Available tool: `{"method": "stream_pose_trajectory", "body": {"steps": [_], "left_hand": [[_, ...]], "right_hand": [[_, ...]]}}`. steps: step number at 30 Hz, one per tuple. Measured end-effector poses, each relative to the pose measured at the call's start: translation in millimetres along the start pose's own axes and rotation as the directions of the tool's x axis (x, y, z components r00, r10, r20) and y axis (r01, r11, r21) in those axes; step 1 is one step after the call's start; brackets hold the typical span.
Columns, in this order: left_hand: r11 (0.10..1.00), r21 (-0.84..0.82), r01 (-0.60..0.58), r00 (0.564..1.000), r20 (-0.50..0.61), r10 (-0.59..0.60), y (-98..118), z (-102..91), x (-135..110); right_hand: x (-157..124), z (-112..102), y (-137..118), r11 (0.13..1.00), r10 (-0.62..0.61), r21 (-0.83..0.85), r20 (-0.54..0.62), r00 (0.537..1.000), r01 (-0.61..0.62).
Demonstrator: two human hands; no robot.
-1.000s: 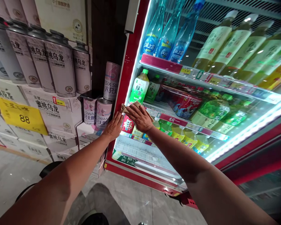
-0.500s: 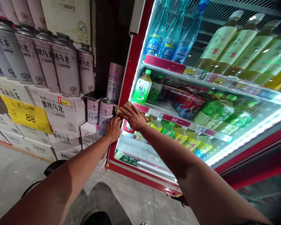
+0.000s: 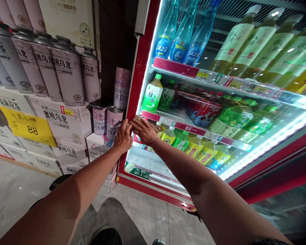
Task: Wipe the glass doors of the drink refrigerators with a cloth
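Observation:
A tan cloth shows only at its edge beneath my right hand. That hand lies over it with fingers extended, holding it against the left side of the lit drinks cooler at middle-shelf height. My left hand is just beside it at the cooler's red frame. Its fingers are bent and its fingertips come close to those of the right hand; what they grip is hidden. Behind the left hand stand pink-and-white cans. A green tea bottle stands inside the cooler above the right hand.
Tall metal cans stand on stacked cartons at left, with a yellow price sign. Blue bottles and pale-labelled bottles fill the cooler's upper shelf. Grey tiled floor lies below.
My left hand has shifted slightly up toward the right hand, its fingers lifting and curling. The cloth, which stuck out past the right fingertips, is now mostly covered.

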State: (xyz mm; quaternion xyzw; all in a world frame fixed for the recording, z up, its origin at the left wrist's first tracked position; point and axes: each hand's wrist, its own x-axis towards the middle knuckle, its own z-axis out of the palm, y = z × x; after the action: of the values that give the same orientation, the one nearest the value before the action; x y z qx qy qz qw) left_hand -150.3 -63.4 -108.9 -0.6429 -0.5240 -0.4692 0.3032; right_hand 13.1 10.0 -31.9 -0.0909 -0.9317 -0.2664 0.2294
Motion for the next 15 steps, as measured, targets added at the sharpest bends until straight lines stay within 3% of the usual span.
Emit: {"method": "stream_pose_trajectory", "body": {"steps": [3, 5, 11, 13, 15], "left_hand": [[1.000, 0.017, -0.009, 0.999, 0.052, 0.008, 0.2, 2.3, 6.2], [0.999, 0.019, -0.029, 0.996, 0.085, 0.027, 1.5, 5.0, 9.2], [0.997, -0.008, -0.080, 0.989, 0.124, 0.081, 8.7, 10.2, 11.5], [0.997, -0.020, -0.074, 0.989, 0.130, 0.076, 9.9, 11.0, 12.8], [0.996, -0.018, -0.087, 0.989, 0.121, 0.089, 10.4, 11.8, 14.7]], "right_hand": [[-3.0, -10.0, 4.3, 0.990, 0.119, -0.058, -0.109, 0.987, -0.125], [-8.1, -10.3, 3.5, 0.985, 0.141, -0.081, -0.116, 0.983, -0.151], [-29.4, -0.1, 5.7, 0.998, -0.021, -0.052, 0.038, 0.999, 0.023], [-34.1, -4.6, 10.5, 0.998, -0.027, -0.056, 0.021, 0.999, 0.028], [-39.8, -10.9, 13.4, 0.996, 0.042, -0.075, -0.041, 0.998, -0.045]]}}
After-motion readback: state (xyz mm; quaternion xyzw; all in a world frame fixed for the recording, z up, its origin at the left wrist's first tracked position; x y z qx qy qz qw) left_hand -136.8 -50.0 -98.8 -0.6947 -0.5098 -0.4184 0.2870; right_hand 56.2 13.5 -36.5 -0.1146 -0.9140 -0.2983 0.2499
